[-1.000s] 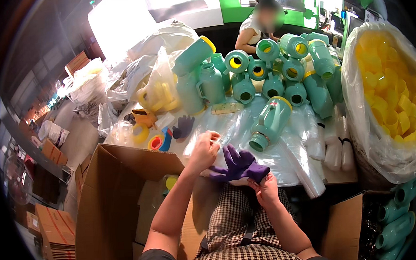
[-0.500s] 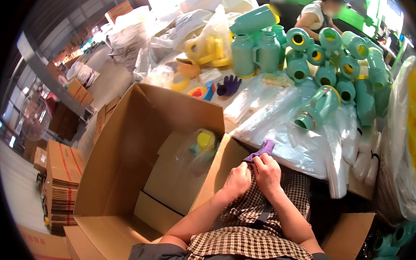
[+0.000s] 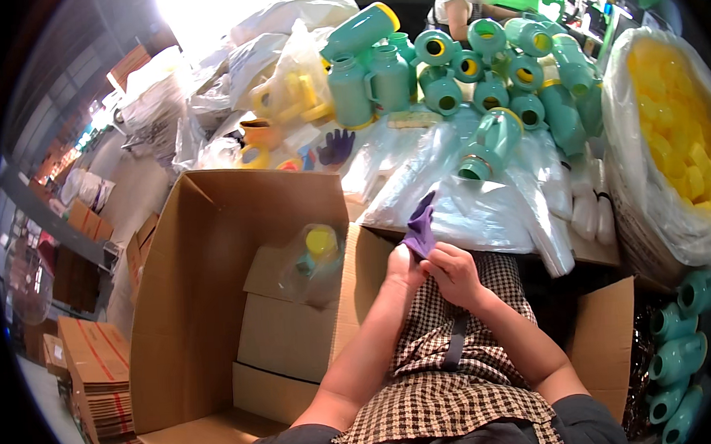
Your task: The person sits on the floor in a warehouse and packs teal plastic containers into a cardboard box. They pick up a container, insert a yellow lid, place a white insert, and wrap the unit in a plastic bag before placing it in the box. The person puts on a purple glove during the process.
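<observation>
Right hand (image 3: 453, 273) pinches the cuff of a soft purple glove (image 3: 420, 228) in the head view; the left hand (image 3: 404, 268) meets that cuff, fingers hidden, so its grip cannot be told. This glove is just in front of the counter (image 3: 594, 251). One open cardboard box (image 3: 219, 229) holds a clear bag (image 3: 326, 280) with a yellow-topped piece. One translucent sack (image 3: 630, 167) brims with curved yellow plastic parts (image 3: 676, 125). Five teal jugs (image 3: 680, 358) show at lower right.
</observation>
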Motion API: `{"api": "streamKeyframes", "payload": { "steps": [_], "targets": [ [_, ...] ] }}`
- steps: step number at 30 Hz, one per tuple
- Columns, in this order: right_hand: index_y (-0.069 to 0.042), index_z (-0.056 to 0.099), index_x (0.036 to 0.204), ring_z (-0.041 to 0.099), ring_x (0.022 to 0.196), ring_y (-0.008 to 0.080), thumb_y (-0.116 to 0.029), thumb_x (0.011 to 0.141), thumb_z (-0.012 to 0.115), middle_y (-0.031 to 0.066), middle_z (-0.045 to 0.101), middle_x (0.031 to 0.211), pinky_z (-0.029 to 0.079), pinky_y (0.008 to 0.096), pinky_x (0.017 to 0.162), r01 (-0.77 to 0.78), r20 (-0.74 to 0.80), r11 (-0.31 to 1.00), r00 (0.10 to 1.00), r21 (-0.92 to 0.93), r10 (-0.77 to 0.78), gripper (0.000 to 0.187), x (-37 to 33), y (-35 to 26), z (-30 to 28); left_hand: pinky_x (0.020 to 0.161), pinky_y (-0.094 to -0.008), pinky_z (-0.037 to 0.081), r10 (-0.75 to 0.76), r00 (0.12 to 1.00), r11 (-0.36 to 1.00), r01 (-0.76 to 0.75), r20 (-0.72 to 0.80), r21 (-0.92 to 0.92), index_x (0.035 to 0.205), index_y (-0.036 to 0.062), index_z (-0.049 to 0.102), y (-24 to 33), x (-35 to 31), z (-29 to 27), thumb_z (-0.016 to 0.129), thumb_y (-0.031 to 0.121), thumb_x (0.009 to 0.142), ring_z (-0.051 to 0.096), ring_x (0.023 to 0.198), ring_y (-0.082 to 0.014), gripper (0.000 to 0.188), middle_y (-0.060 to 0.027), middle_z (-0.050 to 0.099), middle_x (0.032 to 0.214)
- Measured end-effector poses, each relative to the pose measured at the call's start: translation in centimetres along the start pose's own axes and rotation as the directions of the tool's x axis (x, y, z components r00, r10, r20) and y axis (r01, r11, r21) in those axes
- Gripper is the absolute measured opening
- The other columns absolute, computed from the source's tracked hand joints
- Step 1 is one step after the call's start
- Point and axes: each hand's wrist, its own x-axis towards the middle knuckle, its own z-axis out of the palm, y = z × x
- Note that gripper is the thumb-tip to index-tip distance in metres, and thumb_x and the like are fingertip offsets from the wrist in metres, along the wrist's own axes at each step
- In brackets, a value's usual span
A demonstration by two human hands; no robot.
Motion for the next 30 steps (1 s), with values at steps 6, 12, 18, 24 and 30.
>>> {"api": "streamKeyframes", "payload": {
  "steps": [6, 12, 18, 24, 30],
  "targets": [
    [-0.005, 0.050, 0.073, 0.054, 0.067, 0.0304, -0.012, 0.087, 0.068, 0.0105, 0.048, 0.074, 0.045, 0.0406, 0.059, 0.218, 0.063, 0.975, 0.975, -0.040, -0.215, 0.024, 1.1, -2.1, 1.6, 0.113, -0.0309, 0.035, 0.144, 0.734, 0.691, -0.555, 0.663, 0.464, 0.138, -0.0005, 0.048, 2.4, -1.0, 2.5, 0.035, 0.020, 0.106, 0.046, 0.133, -0.0211, 0.040, -0.0130, 0.051, 0.142],
    [-0.003, 0.049, 0.077, 0.054, 0.067, 0.0333, -0.011, 0.090, 0.067, 0.0112, 0.048, 0.074, 0.046, 0.0413, 0.059, 0.056, 0.150, 0.988, 0.986, 0.146, -0.079, 0.023, 0.1, -2.3, 3.4, 0.121, -0.0345, 0.027, 0.010, 0.814, 0.938, -0.209, 0.581, 0.277, 0.148, -0.0031, 0.036, 2.7, 0.1, 0.7, 0.039, 0.022, 0.107, 0.036, 0.144, -0.0251, 0.048, -0.0175, 0.042, 0.151],
    [-0.009, 0.055, 0.078, 0.060, 0.068, 0.0251, -0.017, 0.091, 0.063, 0.0055, 0.054, 0.076, 0.050, 0.0354, 0.062, 0.186, 0.183, 0.979, 0.968, -0.080, -0.169, 0.018, 1.4, -2.7, 3.3, 0.121, -0.0472, 0.027, 0.117, 0.665, 0.917, -0.357, 0.738, 0.176, 0.150, 0.0004, 0.036, 1.0, 0.8, 1.8, 0.035, 0.029, 0.109, 0.037, 0.144, -0.0294, 0.050, -0.0177, 0.040, 0.154],
    [-0.009, 0.057, 0.080, 0.063, 0.081, 0.0225, -0.012, 0.081, 0.061, 0.0068, 0.057, 0.081, 0.054, 0.0335, 0.068, 0.262, 0.223, 0.964, 0.943, -0.037, -0.248, 0.006, 1.4, -1.1, 4.7, 0.118, -0.0544, 0.028, 0.184, 0.890, 0.973, -0.224, 0.417, 0.049, 0.152, 0.0094, 0.037, 4.6, 4.2, 0.6, 0.032, 0.042, 0.108, 0.043, 0.139, -0.0297, 0.055, -0.0154, 0.044, 0.152],
    [-0.004, 0.050, 0.079, 0.060, 0.073, 0.0341, -0.008, 0.084, 0.062, 0.0124, 0.054, 0.078, 0.050, 0.0427, 0.063, 0.111, 0.049, 0.978, 0.991, 0.176, -0.121, 0.014, 1.7, -2.8, 1.4, 0.122, -0.0501, 0.007, 0.152, 0.685, 0.827, -0.483, 0.713, 0.288, 0.158, 0.0138, 0.029, 2.0, 2.1, 11.4, 0.042, 0.056, 0.101, 0.032, 0.146, -0.0308, 0.072, -0.0136, 0.041, 0.155]
  ]
}}
